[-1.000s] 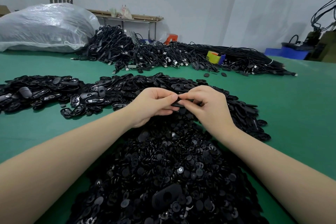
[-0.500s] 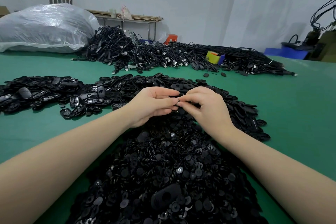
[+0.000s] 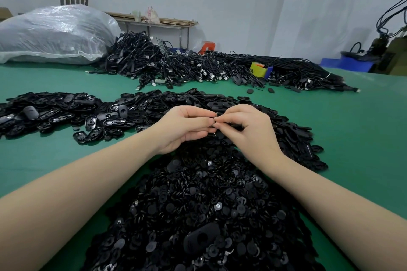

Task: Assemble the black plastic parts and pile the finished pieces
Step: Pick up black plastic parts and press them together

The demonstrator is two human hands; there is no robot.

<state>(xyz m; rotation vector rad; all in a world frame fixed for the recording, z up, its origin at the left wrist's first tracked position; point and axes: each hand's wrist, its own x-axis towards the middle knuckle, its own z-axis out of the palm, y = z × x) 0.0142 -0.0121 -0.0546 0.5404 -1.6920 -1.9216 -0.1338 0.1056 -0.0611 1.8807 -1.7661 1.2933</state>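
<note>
Here the left hand (image 3: 187,126) and the right hand (image 3: 246,126) meet fingertip to fingertip above the green worktop (image 3: 352,127), fingers curled inward. Together they form a grip that pinches a small black part (image 3: 229,127), mostly hidden between the fingers; its shape cannot be told. Directly below the grip, toward the person, lies a deep heap of small round black discs (image 3: 198,204), with one larger oval shell (image 3: 201,238) resting on it. Beyond and to the right of the grip spreads a pile of oval black shells (image 3: 286,130); to its left lies another pile of shells (image 3: 55,110). Far behind the grip sits a tangle of black cables (image 3: 198,68) and a clear plastic sack (image 3: 55,33).
</note>
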